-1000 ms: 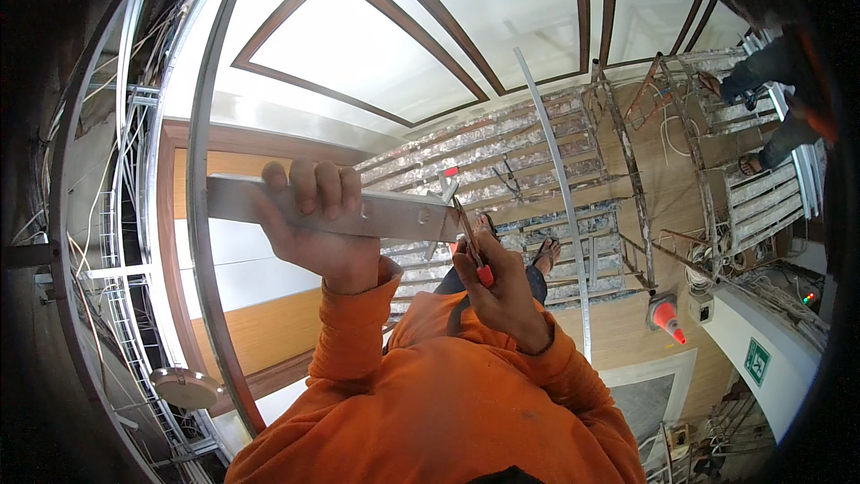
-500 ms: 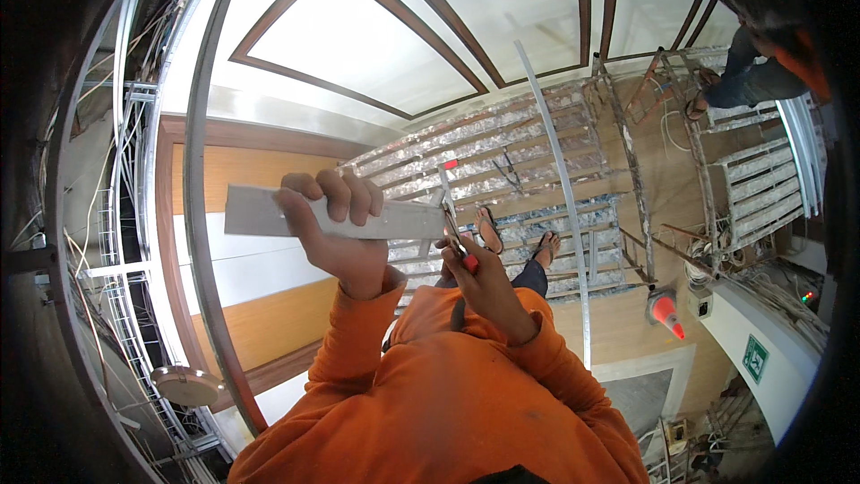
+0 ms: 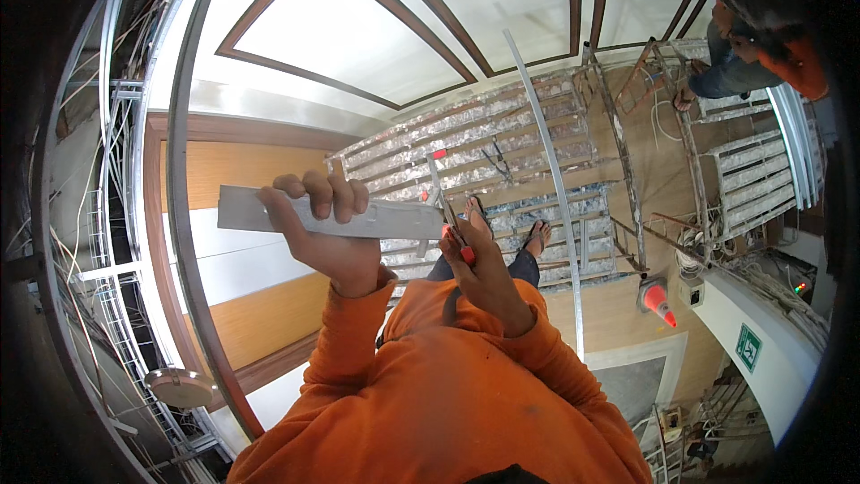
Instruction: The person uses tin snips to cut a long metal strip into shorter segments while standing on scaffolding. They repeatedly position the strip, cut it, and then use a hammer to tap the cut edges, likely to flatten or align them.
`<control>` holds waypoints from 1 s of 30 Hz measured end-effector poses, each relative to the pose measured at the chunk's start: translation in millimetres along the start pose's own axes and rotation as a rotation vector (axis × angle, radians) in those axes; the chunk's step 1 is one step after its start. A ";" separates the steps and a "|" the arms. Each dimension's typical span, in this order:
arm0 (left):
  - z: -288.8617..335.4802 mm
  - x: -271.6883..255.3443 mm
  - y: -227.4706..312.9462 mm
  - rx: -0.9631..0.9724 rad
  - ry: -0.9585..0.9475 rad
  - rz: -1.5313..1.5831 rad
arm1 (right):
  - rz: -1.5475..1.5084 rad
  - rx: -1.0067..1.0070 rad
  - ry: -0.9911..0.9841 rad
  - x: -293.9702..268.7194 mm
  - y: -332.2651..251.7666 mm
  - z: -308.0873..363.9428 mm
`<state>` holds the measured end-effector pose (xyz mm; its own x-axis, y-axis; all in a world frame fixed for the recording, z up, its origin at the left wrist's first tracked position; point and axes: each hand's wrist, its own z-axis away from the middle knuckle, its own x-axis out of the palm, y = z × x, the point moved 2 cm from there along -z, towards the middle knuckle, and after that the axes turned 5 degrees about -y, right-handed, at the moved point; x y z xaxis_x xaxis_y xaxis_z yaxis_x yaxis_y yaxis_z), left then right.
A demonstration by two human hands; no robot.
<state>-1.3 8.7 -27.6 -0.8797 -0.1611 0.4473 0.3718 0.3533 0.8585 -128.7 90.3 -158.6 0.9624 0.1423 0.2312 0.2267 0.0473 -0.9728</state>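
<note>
My left hand (image 3: pixel 333 237) is wrapped round a flat grey length of metal channel (image 3: pixel 240 209), held level in front of my chest. Its free end points left. In my right hand (image 3: pixel 491 276) are red-handled snips (image 3: pixel 467 255), their jaws against the channel's right end. How far the jaws are closed is too small to make out. Beyond them a narrow metal strip (image 3: pixel 434 177) with a red end shows; whether it joins the channel cannot be told.
Slatted, plaster-stained scaffold platforms (image 3: pixel 537 206) lie below, under my sandalled feet. A long metal stud (image 3: pixel 554 161) leans across them. An orange cone (image 3: pixel 658 302) stands at the right, and a co-worker (image 3: pixel 761 58) is at the upper right. A dark metal bar (image 3: pixel 184 170) runs down the left.
The whole view has shifted slightly, with the background moving left and up. Both hands keep their hold on the channel and snips. More of the co-worker's arms shows.
</note>
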 end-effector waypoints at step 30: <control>-0.6 -10.0 4.5 0.041 -0.123 0.028 | 0.065 0.096 -0.066 2.5 1.4 8.2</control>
<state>9.3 11.4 -28.1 -0.8996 -0.0374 0.4350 0.3867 0.3942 0.8337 -127.3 98.8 -159.3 0.9619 0.2132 0.1711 0.1456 0.1300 -0.9808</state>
